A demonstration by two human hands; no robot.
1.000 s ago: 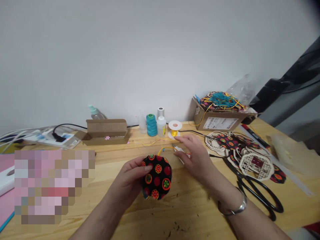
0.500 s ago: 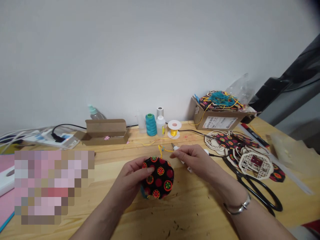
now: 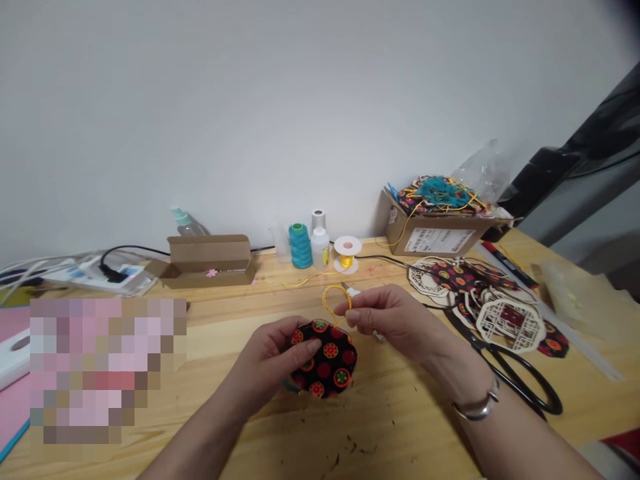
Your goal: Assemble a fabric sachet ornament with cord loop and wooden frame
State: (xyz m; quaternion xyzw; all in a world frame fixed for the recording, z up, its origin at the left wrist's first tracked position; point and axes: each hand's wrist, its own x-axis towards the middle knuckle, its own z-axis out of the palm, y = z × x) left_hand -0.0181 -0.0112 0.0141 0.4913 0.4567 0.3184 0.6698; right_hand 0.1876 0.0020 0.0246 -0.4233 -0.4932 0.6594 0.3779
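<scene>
My left hand grips a round black fabric pad printed with red and orange flowers, held just above the wooden table. A yellow cord loop rises from the pad's top edge. My right hand is closed, pinching the right side of that loop between thumb and fingers. A small white tool lies on the table just behind my right hand.
At the back stand a teal thread cone, a small white bottle and a yellow cord spool. An open cardboard box is to the left, a carton of scraps to the right. Wooden cut-outs and black scissors lie right.
My right hand came off the table by the white tool, moved toward the pad and took hold of the yellow cord, which now stands as a loop. The pad shifted slightly right.
</scene>
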